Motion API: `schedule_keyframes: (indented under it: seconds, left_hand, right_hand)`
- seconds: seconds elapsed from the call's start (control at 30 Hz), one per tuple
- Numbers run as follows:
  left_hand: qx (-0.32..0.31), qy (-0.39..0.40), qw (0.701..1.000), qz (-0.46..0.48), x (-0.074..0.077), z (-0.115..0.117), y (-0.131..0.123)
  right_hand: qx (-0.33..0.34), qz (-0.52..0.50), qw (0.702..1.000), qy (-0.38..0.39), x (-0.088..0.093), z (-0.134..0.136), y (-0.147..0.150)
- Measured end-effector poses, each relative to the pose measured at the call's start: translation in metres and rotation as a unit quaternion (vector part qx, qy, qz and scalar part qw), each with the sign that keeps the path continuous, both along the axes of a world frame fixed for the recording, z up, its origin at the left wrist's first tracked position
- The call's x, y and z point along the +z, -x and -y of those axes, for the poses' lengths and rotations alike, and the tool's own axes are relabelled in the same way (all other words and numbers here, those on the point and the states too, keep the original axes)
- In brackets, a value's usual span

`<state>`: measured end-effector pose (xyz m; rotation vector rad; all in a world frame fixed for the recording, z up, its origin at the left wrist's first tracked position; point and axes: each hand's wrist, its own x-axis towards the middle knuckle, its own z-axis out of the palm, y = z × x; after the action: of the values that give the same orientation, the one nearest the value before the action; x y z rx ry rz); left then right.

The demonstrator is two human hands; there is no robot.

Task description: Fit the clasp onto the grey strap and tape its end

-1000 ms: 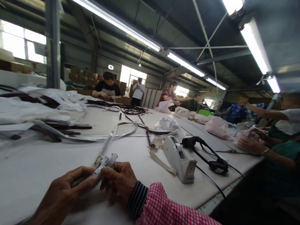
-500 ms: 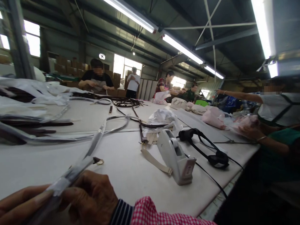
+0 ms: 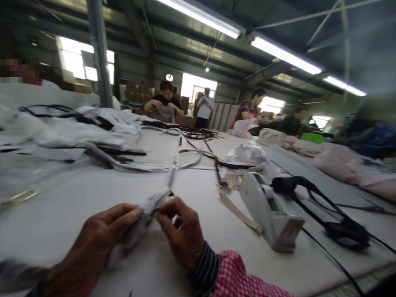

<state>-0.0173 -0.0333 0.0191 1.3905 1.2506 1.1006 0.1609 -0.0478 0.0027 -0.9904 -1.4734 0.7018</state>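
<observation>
A long strap in whitish wrapping [image 3: 173,173] runs from my hands away over the table. My left hand [image 3: 99,238] is closed on its near end, thumb on top, and that end is smeared by motion. My right hand [image 3: 184,233] pinches at the strap's right edge with thumb and forefinger, near a small dark tip. Right of my hands stands a white tape dispenser [image 3: 268,215], with a beige strap [image 3: 241,212] lying beside it.
Black headphones or a similar banded device [image 3: 320,205] lie right of the dispenser, with a cable trailing off. White wrapping [image 3: 54,132] and dark straps are heaped at the left. Scissor handles [image 3: 23,196] show at far left. Pink bundles [image 3: 341,163] lie right. Co-workers stand beyond the table.
The view has turned left, so things on the table appear farther right. My hands are now further apart on the strap; my right hand has shifted to its edge.
</observation>
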Motion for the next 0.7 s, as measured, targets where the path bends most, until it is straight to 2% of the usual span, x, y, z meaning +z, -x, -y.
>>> schedule_keyframes:
  seconds: [0.1,0.23,0.3,0.4,0.57,0.7]
  left_hand:
    - [-0.025,0.014,0.999,0.044,0.008,0.006,-0.004]
    - [-0.057,0.008,0.996,0.074,0.005,0.007,-0.007]
    - [-0.073,-0.003,0.995,0.066,0.002,0.007,-0.007]
    - [-0.078,-0.050,0.996,0.002,0.000,0.008,-0.005]
    - [-0.082,-0.071,0.991,-0.081,0.001,0.009,-0.005]
    - [-0.082,-0.078,0.986,-0.120,-0.001,0.010,-0.010]
  right_hand:
    - [-0.036,0.097,0.986,-0.129,0.009,0.000,-0.008]
    - [-0.007,0.241,0.944,-0.225,0.017,0.003,-0.015]
    - [0.025,0.303,0.923,-0.236,0.019,0.005,-0.017]
    - [0.049,0.353,0.905,-0.232,0.020,0.007,-0.017]
    - [0.011,0.370,0.894,-0.252,0.017,0.007,-0.015]
    - [0.008,0.365,0.900,-0.238,0.013,0.006,-0.017]
